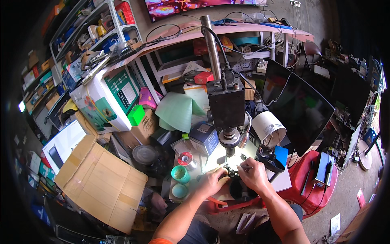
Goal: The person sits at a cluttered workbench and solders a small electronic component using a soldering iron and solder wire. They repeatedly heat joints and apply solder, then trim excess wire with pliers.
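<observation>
1. Both bare forearms enter from the lower edge, right of centre, and meet at the brightly lit patch in the lower middle of the frame.
2. The left hand (212, 181) rests with curled fingers on a small dark object (232, 174) under the light; whether it grips or only steadies it cannot be told.
3. The right hand (254, 175) is closed around a thin silver tweezer-like metal tool (245, 166), whose tip points left toward the dark object. The two hands sit close together, almost touching.
4. The dark object lies directly below the lens of the black box-shaped microscope head (226, 106), which is mounted on a grey upright metal post (212, 44).
5. Just left of the left hand: a teal round tape roll (180, 173) and a second teal round lid-like disc (179, 190) below it; a silver spool of solder wire with a red centre (186, 159) sits above them.
6. Right of the right hand: a black clamp-like holder (269, 158) beside a small blue block (280, 153), and a red plastic stool (310, 179) carrying a flat blue device (325, 163).
7. Lower left: a large flattened brown cardboard sheet (101, 179).
8. Middle distance: a white cylindrical roll (268, 127), a dark flat monitor (302, 110), a pale green folded foam sheet (176, 110), a white and green printed carton (107, 99).
9. Far, upper left: a white metal shelving rack (101, 24) crowded with boxes.
</observation>
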`<state>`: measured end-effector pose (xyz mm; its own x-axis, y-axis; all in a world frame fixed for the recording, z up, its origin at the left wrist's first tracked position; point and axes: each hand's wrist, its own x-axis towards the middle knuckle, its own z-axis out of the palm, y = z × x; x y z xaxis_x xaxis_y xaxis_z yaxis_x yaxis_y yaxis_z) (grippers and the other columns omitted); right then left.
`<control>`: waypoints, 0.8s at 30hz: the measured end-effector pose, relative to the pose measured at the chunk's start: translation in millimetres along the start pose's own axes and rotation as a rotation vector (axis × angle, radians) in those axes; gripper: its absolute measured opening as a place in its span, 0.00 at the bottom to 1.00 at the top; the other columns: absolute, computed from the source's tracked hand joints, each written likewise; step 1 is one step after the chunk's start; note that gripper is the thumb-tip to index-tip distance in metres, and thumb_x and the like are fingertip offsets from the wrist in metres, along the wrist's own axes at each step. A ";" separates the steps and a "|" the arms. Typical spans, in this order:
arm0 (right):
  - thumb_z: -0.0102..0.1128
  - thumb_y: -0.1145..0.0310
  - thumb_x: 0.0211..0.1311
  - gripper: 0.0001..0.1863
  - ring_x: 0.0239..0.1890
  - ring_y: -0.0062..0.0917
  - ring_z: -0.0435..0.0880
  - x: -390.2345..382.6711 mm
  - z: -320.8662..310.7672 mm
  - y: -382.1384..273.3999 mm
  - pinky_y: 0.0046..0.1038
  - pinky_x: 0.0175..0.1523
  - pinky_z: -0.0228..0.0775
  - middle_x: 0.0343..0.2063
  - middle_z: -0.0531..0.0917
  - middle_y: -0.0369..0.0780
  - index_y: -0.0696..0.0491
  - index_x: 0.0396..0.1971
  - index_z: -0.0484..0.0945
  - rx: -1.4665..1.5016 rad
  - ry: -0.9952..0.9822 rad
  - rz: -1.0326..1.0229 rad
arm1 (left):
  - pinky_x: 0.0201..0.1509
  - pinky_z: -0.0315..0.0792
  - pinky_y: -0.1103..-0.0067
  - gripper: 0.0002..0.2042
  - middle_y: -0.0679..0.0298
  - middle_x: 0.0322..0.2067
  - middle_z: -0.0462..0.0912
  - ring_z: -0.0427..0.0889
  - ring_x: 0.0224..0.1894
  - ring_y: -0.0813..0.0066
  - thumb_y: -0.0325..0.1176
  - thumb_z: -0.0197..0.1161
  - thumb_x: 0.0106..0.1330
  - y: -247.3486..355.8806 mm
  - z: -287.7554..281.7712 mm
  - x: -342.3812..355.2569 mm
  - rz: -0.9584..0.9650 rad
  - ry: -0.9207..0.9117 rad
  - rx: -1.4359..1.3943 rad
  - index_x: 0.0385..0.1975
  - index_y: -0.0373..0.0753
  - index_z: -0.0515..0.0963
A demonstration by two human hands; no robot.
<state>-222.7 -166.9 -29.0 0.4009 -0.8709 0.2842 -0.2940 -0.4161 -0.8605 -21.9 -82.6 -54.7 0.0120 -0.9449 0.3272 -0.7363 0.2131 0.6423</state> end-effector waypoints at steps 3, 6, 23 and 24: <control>0.69 0.67 0.61 0.15 0.33 0.55 0.87 0.1 -0.2 -0.4 0.44 0.39 0.79 0.29 0.84 0.59 0.63 0.30 0.75 -0.012 0.001 0.001 | 0.45 0.79 0.64 0.10 0.52 0.38 0.87 0.87 0.43 0.46 0.33 0.71 0.67 -1.0 0.5 0.0 -0.008 -0.006 0.002 0.44 0.40 0.80; 0.69 0.67 0.61 0.15 0.34 0.55 0.87 -0.1 -0.2 -1.6 0.44 0.39 0.79 0.30 0.84 0.59 0.64 0.30 0.75 -0.009 0.004 -0.009 | 0.45 0.79 0.64 0.10 0.52 0.38 0.87 0.87 0.43 0.46 0.33 0.71 0.67 -0.7 0.3 0.0 -0.004 -0.005 0.006 0.44 0.39 0.80; 0.71 0.70 0.62 0.11 0.29 0.31 0.91 0.2 1.8 3.2 0.31 0.37 0.82 0.27 0.89 0.50 0.63 0.35 0.84 -0.070 0.008 -0.019 | 0.45 0.79 0.64 0.10 0.52 0.39 0.87 0.87 0.43 0.46 0.34 0.71 0.68 0.1 -0.7 0.5 0.006 -0.002 -0.011 0.44 0.39 0.80; 0.71 0.69 0.62 0.11 0.29 0.32 0.91 0.1 1.6 2.5 0.31 0.37 0.82 0.27 0.89 0.50 0.63 0.35 0.84 -0.072 0.011 -0.026 | 0.45 0.79 0.64 0.10 0.52 0.39 0.87 0.87 0.43 0.46 0.34 0.71 0.68 0.6 -1.1 0.4 0.005 -0.002 -0.011 0.44 0.39 0.80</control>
<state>-221.9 -167.6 -31.8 0.3999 -0.8624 0.3105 -0.3458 -0.4557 -0.8202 -21.5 -82.6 -53.4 0.0073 -0.9444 0.3288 -0.7291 0.2200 0.6481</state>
